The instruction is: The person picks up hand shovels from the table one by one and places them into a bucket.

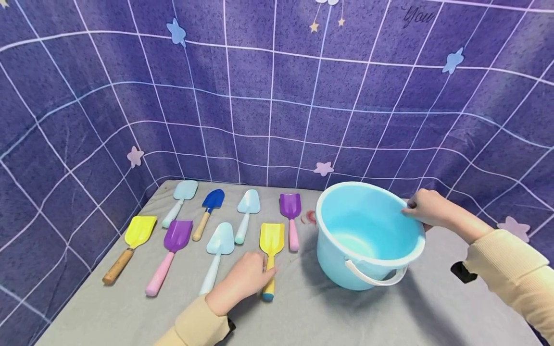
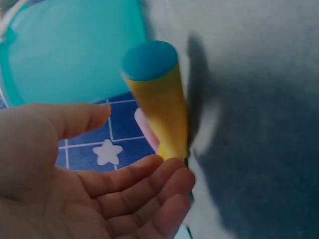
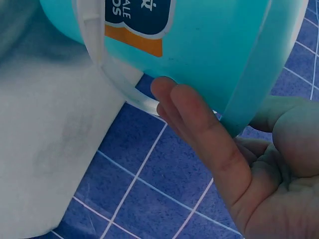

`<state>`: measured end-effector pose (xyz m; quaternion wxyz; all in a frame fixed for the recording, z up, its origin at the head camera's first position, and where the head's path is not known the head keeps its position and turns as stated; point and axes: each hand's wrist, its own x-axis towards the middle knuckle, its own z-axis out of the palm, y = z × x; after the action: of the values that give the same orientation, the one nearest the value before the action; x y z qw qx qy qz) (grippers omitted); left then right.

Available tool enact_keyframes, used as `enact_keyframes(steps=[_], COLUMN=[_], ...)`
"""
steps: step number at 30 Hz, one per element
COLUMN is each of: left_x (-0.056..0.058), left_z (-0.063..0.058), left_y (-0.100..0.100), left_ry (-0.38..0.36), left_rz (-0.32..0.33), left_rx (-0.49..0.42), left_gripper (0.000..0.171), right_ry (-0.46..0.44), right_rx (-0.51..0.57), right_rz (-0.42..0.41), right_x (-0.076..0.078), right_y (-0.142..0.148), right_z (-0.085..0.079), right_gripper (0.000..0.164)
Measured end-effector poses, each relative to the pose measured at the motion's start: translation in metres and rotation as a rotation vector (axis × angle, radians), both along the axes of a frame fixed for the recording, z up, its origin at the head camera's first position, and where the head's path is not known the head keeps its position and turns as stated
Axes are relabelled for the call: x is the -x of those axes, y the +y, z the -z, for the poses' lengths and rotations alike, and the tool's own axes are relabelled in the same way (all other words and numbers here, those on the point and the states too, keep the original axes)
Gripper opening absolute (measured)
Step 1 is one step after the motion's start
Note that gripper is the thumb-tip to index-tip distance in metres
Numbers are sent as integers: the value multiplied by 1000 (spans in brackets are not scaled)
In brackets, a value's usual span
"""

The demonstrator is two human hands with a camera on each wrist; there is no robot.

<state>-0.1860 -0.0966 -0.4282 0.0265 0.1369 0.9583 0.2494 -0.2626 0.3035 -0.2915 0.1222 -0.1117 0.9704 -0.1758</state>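
Note:
A light blue bucket (image 1: pixel 359 274) with a white handle (image 1: pixel 376 278) is at the right in the head view. My right hand (image 1: pixel 433 209) grips its rim, thumb inside and fingers along the outer wall, as the right wrist view shows. Whether its base rests fully on the surface I cannot tell. A yellow toy shovel (image 1: pixel 271 238) with a blue handle end lies left of the bucket. Beside its handle (image 2: pixel 162 109) is my left hand (image 1: pixel 246 276), thumb apart and fingers loosely bent, fingertips at the handle without closing round it.
Several other toy shovels lie left and behind: purple ones (image 1: pixel 290 205) (image 1: pixel 178 235), pale blue ones (image 1: pixel 221 239) (image 1: pixel 249 202) (image 1: pixel 185 190), a dark blue one (image 1: pixel 214 198) and a yellow one with a wooden handle (image 1: pixel 140 230). A purple grid curtain (image 1: pixel 294 96) backs the grey cloth (image 1: pixel 329 322).

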Motion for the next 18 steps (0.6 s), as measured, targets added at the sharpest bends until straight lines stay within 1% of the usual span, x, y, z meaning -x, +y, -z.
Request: enact_keyframes(steps=[3,5,7,10,13,18], left_x=[1,2,3,5,6,6], left_z=[5,9,13,18,20,20], left_y=[0,2,5,10,16,20], left_ry=[-78,-105,-105,-76,-71,-74], left_rz=[-23,-42,-68,-106,-140,-151], left_rx=[24,43,64,88,101,105], left_gripper=[42,46,48,48,48,41], right_ry=[-13,-15,-17,-12,-20,-53], right_rx=[-5,-14,-21,-38,-49,-50], right_rz=[-14,-15,-15,-14,-18,-12], right_x=[1,2,3,5,7,10], right_y=[-2,-2,-2,-2,-2,-3], right_z=[-2,-4,-5,-6,-7,-7], right_gripper=[23,23,23,22,23,24])
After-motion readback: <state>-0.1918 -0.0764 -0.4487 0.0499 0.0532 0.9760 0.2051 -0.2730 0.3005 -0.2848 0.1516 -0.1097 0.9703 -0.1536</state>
